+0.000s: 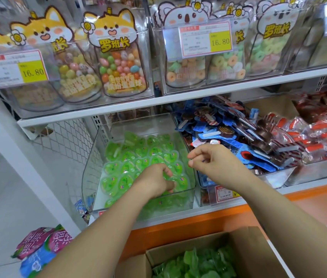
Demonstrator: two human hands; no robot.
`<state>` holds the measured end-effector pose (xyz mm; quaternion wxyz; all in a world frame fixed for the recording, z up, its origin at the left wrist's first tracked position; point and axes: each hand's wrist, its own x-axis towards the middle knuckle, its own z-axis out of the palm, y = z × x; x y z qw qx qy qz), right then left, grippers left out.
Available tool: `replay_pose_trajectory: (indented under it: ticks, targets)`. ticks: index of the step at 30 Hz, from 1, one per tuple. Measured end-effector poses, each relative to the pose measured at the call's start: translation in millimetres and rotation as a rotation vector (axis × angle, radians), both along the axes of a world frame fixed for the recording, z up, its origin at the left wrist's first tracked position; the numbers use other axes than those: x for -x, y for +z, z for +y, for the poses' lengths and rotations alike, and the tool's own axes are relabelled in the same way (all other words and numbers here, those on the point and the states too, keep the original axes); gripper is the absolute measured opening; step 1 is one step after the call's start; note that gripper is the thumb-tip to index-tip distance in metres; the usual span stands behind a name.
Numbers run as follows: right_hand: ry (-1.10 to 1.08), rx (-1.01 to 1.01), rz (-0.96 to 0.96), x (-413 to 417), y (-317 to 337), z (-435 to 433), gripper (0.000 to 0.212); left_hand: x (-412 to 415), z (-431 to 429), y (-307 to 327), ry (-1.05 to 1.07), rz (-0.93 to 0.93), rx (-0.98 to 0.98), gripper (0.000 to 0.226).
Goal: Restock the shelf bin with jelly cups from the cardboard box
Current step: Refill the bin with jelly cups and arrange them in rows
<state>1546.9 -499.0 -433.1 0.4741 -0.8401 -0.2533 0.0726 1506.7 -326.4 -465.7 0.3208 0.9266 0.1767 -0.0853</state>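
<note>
A clear plastic shelf bin (96, 155) on the lower shelf holds several green heart-shaped jelly cups (138, 155). My left hand (154, 180) reaches down into the bin's front part, fingers curled onto a jelly cup there. My right hand (216, 159) hovers over the bin's right rim, fingers loosely curled, with nothing visible in it. Below, at the bottom of the view, an open cardboard box (244, 243) contains more green jelly cups (198, 263).
Right of the bin lie blue-packaged chocolate lollipops (234, 135) and red-wrapped snacks (319, 129). The upper shelf carries clear bins of candy bags with price tags (205, 40). An orange shelf base (178, 229) runs below. Pink and blue bags (44, 247) lie lower left.
</note>
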Motion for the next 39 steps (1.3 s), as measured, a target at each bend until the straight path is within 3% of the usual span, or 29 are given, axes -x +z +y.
replay_pose_trajectory:
  ticks: [7, 12, 17, 24, 29, 34, 39]
  targets:
    - [-0.027, 0.07, -0.128, 0.8, -5.5, 6.3, 0.01, 2.1, 2.8, 0.0, -0.026, -0.055, -0.015, 0.028]
    - [-0.013, 0.076, -0.284, 1.0, 6.2, 33.3, 0.009, 19.3, 29.3, 5.7, 0.093, -0.304, 0.065, 0.018]
    - [0.094, 0.176, -0.358, -14.3, 10.4, 105.9, 0.015, 40.8, 72.4, 23.9, 0.225, -0.565, -0.066, 0.014]
    - [0.29, 0.428, -0.405, -41.1, -17.9, 200.0, 0.059, 72.5, 108.2, 21.1, 0.251, -0.78, -0.201, 0.016]
    - [0.275, 0.52, -0.408, -52.3, -29.5, 239.7, 0.067, 73.0, 127.2, 8.4, 0.322, -0.772, -0.153, 0.017]
    - [0.197, 0.452, -0.398, -55.8, -36.4, 250.3, 0.044, 70.7, 130.7, 6.9, 0.341, -0.765, -0.105, 0.018]
    - [0.164, 0.174, -0.415, -44.5, -23.0, 219.3, 0.038, 75.1, 127.9, 7.7, 0.333, -0.777, -0.165, 0.019]
